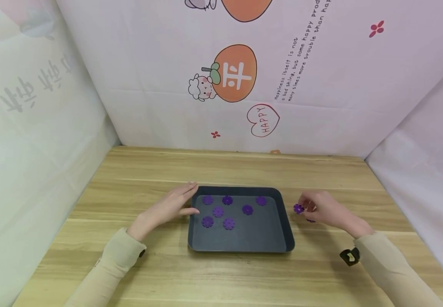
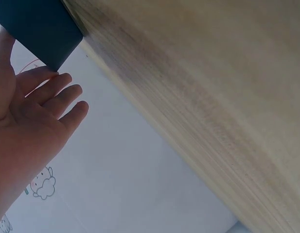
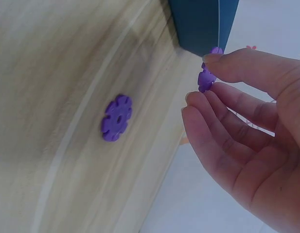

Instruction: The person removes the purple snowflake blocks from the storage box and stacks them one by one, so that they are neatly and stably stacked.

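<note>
A dark grey tray [image 1: 244, 241] lies on the wooden table, with several purple notched discs [image 1: 247, 209] spread over its floor, mostly toward the left and back. My left hand [image 1: 171, 204] touches the tray's left rim, thumb and fingers apart and fairly straight. To the right of the tray, my right hand [image 1: 323, 209] pinches one purple notched disc [image 3: 206, 77] between thumb and fingertip, raised above the table. Under that hand another purple disc [image 3: 116, 118] lies on the wood, mostly hidden by the hand in the head view.
The wooden table [image 1: 160, 273] runs back to a printed white cloth wall [image 1: 160, 119]. More white cloth hangs at the left and right sides. A dark wrist device [image 1: 349, 256] sits at the right sleeve.
</note>
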A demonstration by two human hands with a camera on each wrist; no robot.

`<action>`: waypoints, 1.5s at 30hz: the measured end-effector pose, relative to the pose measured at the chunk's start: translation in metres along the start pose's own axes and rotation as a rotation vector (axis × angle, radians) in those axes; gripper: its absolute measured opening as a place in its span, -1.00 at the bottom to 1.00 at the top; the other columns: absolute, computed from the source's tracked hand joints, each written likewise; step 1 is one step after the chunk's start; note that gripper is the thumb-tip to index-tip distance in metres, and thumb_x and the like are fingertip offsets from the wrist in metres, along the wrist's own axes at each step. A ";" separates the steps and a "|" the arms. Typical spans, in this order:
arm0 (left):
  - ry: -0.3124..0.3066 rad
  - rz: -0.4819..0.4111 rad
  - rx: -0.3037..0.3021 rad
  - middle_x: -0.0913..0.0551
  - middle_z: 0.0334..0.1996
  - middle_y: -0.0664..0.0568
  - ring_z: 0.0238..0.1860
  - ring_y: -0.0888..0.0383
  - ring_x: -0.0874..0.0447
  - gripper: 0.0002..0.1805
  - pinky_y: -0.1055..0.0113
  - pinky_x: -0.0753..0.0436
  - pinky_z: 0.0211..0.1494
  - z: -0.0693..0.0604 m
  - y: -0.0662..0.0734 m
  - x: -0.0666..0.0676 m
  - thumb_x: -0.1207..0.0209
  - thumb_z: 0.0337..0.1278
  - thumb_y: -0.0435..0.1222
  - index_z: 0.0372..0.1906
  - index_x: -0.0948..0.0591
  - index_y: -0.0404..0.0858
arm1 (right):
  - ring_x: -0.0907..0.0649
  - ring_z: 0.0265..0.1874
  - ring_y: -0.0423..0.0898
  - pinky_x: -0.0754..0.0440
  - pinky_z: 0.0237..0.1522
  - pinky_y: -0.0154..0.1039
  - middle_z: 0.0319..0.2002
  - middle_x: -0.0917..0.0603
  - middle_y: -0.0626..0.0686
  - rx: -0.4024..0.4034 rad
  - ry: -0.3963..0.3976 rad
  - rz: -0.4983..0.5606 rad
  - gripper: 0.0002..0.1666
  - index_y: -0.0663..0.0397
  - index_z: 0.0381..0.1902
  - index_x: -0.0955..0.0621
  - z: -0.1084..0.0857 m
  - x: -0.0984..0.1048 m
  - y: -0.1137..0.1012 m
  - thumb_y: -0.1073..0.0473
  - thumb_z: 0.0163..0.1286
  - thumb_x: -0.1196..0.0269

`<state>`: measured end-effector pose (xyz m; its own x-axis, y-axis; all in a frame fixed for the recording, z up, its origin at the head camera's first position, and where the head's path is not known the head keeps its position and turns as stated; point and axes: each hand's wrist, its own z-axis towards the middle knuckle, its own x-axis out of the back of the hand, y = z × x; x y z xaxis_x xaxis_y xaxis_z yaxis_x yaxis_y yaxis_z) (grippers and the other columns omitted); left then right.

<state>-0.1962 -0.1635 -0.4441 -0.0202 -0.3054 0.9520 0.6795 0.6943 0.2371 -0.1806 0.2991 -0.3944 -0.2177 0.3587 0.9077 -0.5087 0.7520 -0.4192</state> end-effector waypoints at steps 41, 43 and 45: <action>-0.014 -0.007 0.006 -0.34 0.42 -0.35 0.43 -0.23 -0.36 -0.12 -0.08 -0.41 0.48 -0.001 0.003 0.003 -0.26 0.19 0.05 0.42 -0.32 -0.47 | -0.67 -0.42 -0.18 -0.68 -0.39 -0.41 -0.38 -0.72 0.02 -0.113 0.037 -0.041 -0.82 0.18 -0.32 -0.65 -0.024 -0.017 0.040 0.31 0.13 -0.45; -0.008 -0.005 0.003 -0.35 0.41 -0.35 0.43 -0.23 -0.36 -0.12 -0.09 -0.42 0.48 -0.001 0.003 0.003 -0.27 0.18 0.04 0.41 -0.33 -0.47 | -0.67 -0.41 -0.18 -0.67 -0.39 -0.40 -0.38 -0.73 0.02 -0.119 0.036 -0.041 -0.82 0.18 -0.32 -0.65 -0.025 -0.017 0.040 0.30 0.13 -0.45; -0.005 -0.006 0.000 -0.35 0.41 -0.36 0.43 -0.24 -0.37 -0.12 -0.09 -0.42 0.48 -0.001 0.003 0.003 -0.27 0.18 0.04 0.41 -0.33 -0.47 | -0.67 -0.41 -0.17 -0.67 -0.40 -0.40 -0.37 -0.73 0.02 -0.125 0.034 -0.040 -0.81 0.18 -0.31 -0.65 -0.025 -0.017 0.040 0.29 0.14 -0.45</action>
<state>-0.1935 -0.1632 -0.4405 -0.0278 -0.3064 0.9515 0.6793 0.6925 0.2429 -0.1763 0.3370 -0.4271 -0.1696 0.3437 0.9236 -0.4085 0.8284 -0.3833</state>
